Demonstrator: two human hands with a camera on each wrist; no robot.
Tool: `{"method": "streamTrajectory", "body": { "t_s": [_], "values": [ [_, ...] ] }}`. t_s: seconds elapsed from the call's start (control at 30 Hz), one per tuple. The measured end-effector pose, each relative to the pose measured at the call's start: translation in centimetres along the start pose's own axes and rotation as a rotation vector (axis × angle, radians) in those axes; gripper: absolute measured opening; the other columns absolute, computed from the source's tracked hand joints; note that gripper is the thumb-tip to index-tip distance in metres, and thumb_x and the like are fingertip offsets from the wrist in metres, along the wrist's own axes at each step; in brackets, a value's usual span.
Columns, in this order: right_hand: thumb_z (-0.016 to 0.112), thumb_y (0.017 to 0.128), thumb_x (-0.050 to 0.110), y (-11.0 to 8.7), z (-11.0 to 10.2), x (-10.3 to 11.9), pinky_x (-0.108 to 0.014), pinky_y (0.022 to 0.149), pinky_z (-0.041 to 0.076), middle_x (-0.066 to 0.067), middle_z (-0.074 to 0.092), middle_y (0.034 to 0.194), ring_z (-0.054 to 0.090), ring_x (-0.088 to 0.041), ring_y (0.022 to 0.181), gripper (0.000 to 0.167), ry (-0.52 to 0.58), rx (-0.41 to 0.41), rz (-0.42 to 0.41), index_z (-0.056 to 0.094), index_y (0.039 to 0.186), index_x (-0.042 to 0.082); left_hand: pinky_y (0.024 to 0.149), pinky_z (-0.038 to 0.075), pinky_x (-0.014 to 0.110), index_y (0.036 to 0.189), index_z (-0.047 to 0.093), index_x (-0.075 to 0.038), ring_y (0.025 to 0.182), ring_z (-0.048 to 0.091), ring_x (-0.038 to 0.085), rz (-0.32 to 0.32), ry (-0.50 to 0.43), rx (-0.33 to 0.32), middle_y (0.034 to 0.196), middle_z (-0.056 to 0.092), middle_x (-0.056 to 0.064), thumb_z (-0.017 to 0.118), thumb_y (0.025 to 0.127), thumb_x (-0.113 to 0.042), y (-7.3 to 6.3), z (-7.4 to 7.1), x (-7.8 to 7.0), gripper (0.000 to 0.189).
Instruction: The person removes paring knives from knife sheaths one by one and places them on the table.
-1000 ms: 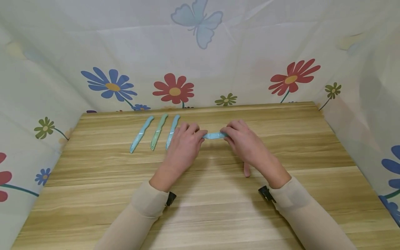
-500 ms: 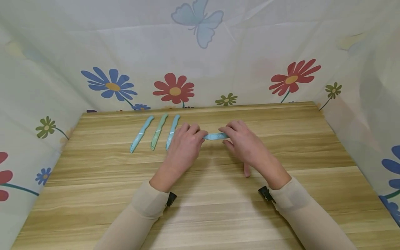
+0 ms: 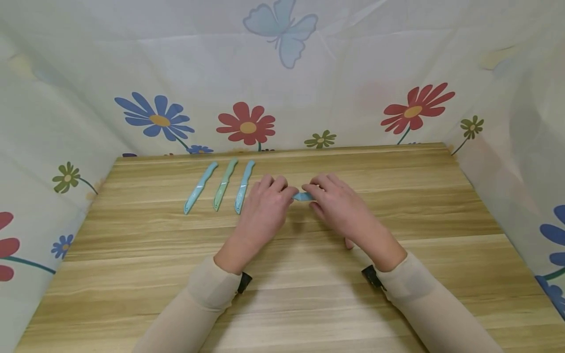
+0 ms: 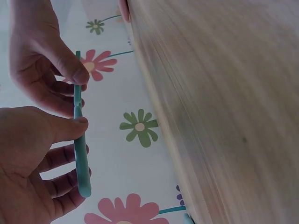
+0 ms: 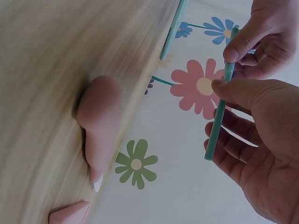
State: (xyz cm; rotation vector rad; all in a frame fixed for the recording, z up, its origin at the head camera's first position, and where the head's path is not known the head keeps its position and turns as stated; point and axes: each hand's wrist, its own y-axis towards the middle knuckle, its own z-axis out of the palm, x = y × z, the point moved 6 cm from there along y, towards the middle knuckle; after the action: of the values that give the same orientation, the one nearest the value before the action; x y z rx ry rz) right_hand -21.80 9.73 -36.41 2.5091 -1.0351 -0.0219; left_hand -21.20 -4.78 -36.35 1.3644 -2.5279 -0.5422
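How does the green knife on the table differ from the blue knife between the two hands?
The green knife lies on the table; the blue knife is held above it by the left hand and right hand.
The green knife slants toward the far edge; the blue knife runs nearly crosswise.
The green knife shows whole from the head view; fingers partly cover the blue knife.
Both are slim.

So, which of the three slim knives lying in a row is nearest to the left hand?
The slim light-blue knife at the row's right end; the pale-green middle knife and the other light-blue knife lie farther from the left hand.
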Motion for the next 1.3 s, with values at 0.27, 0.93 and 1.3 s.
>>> {"method": "streamTrajectory", "body": {
  "t_s": [0.27,0.93,1.3],
  "values": [
    [0.081,0.095,0.008,0.09,0.18,0.2,-0.036,0.087,0.054,-0.009,0.068,0.108,0.06,-0.028,0.097,0.022,-0.033,0.003,-0.007,0.076,0.116,0.002,0.069,0.047,0.033,0.114,0.081,-0.011,0.089,0.053,0.025,-0.007,-0.007,-0.004,0.096,0.063,0.005,0.081,0.096,-0.016,-0.09,0.07,0.0,0.019],
    [0.081,0.095,0.008,0.09,0.23,-0.06,-0.035,0.087,0.053,-0.008,0.069,0.108,0.059,-0.027,0.096,0.023,-0.03,0.044,0.017,0.076,0.117,0.002,0.068,0.047,0.032,0.115,0.082,-0.012,0.086,0.051,0.023,-0.03,-0.005,0.018,0.096,0.063,0.004,0.081,0.096,-0.017,-0.15,0.11,0.04,0.019],
    [0.082,0.095,0.008,0.09,0.15,-0.19,-0.034,0.086,0.054,-0.008,0.07,0.108,0.06,-0.026,0.095,0.023,-0.032,0.041,0.023,0.077,0.116,0.002,0.067,0.047,0.033,0.114,0.082,-0.011,0.086,0.053,0.024,-0.03,-0.01,0.005,0.097,0.066,0.005,0.082,0.095,-0.015,-0.13,-0.08,0.09,0.019]
  ]
}}
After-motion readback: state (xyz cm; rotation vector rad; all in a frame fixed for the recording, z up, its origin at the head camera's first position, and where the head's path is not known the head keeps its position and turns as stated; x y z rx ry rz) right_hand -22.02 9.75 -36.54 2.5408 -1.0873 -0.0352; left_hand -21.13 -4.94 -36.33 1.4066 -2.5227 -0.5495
